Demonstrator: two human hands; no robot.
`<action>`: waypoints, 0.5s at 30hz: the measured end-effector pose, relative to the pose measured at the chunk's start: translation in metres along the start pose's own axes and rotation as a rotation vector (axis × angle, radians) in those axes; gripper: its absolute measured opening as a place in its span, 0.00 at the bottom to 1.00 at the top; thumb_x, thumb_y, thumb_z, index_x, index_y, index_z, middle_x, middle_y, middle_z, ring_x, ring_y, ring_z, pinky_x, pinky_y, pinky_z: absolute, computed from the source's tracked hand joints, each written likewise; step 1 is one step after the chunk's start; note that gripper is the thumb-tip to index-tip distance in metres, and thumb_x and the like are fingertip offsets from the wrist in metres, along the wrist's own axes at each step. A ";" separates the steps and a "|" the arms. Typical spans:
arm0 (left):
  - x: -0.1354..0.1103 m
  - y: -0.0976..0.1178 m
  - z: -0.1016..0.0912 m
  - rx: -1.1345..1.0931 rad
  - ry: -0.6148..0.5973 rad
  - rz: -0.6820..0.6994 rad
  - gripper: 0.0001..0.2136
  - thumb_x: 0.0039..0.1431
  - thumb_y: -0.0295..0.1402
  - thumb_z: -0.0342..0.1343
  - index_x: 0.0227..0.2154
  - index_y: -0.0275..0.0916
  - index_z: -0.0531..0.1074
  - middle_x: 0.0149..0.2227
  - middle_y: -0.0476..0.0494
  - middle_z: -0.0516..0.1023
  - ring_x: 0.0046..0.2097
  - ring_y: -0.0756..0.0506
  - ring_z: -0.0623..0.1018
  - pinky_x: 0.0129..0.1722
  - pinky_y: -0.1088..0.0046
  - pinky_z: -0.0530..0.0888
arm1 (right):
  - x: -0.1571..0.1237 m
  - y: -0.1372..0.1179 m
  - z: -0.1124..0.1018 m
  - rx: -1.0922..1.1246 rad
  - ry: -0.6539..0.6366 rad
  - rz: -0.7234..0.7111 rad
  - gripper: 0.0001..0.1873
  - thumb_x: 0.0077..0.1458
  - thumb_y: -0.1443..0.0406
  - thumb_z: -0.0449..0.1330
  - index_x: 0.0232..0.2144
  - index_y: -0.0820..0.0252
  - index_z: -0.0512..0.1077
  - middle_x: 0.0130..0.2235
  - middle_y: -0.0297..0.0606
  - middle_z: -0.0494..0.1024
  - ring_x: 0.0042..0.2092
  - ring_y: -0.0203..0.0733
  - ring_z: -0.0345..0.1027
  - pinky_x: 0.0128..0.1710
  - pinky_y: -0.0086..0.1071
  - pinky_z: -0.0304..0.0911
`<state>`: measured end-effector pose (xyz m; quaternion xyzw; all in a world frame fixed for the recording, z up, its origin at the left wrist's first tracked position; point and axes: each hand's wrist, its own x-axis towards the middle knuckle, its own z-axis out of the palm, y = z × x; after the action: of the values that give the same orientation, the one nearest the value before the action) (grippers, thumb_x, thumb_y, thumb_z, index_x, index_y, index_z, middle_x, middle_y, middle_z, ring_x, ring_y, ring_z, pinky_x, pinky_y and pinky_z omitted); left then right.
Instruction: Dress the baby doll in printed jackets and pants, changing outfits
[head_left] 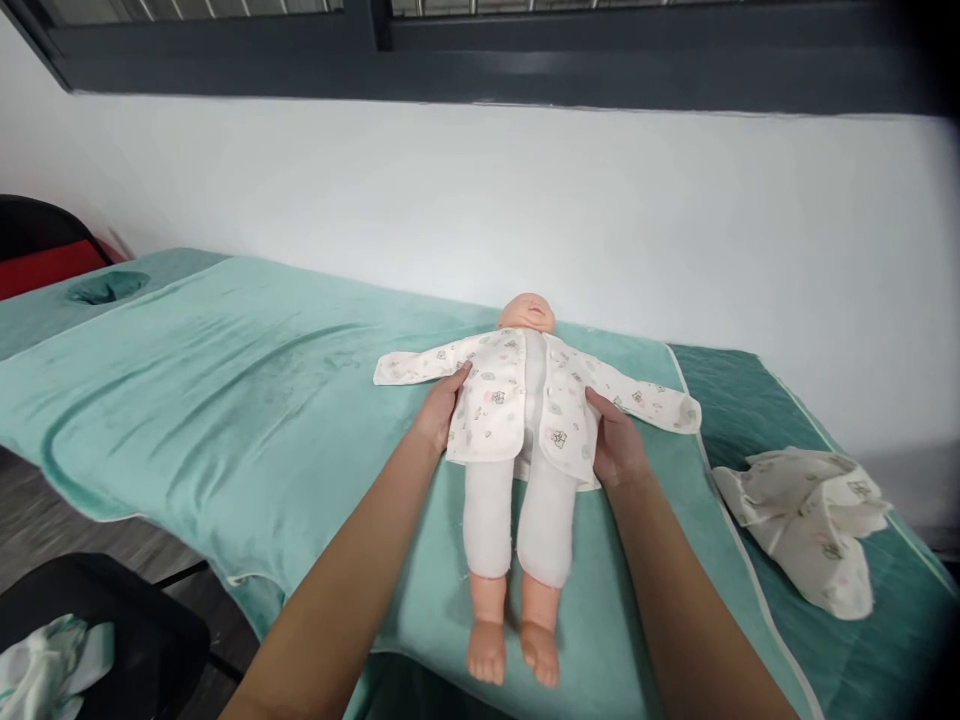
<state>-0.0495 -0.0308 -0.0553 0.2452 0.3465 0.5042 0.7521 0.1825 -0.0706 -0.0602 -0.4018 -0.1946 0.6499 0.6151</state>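
Note:
A baby doll [529, 312] lies on its back on a bed, its bare feet toward me. It wears a white patterned baby jacket [487, 395], unfastened down the front, over a white cloth body and legs [489, 520]. Both sleeves stretch out sideways, with no doll hands showing at the cuffs. My left hand [444, 405] grips the jacket's side at the waist, thumb on top and fingers mostly hidden beneath. On the opposite side, my right hand [616, 440] holds the jacket in the same way.
Right of the doll lies a crumpled patterned white garment [814, 525]. A light green sheet [225, 400] covers the bed, which has a face hole [109, 287] at far left. A black chair [97, 640] with cloth on it stands lower left. Behind rises a white wall [450, 200].

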 end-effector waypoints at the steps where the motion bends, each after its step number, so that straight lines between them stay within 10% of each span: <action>1: 0.005 0.000 0.001 0.006 0.003 0.003 0.20 0.60 0.40 0.60 0.49 0.32 0.75 0.43 0.33 0.84 0.45 0.38 0.84 0.51 0.59 0.79 | 0.001 0.000 0.000 0.006 -0.008 -0.024 0.14 0.54 0.63 0.61 0.44 0.57 0.75 0.47 0.37 0.82 0.52 0.51 0.76 0.52 0.48 0.74; 15: 0.045 0.005 0.015 0.009 -0.024 0.007 0.21 0.58 0.39 0.62 0.52 0.33 0.73 0.44 0.36 0.84 0.44 0.39 0.84 0.51 0.60 0.79 | 0.026 -0.003 0.004 0.088 0.080 -0.135 0.14 0.52 0.65 0.62 0.43 0.55 0.75 0.48 0.34 0.81 0.56 0.49 0.73 0.54 0.47 0.73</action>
<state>-0.0295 0.0125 -0.0548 0.2558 0.3386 0.5024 0.7533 0.1840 -0.0446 -0.0628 -0.3860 -0.1680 0.5984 0.6817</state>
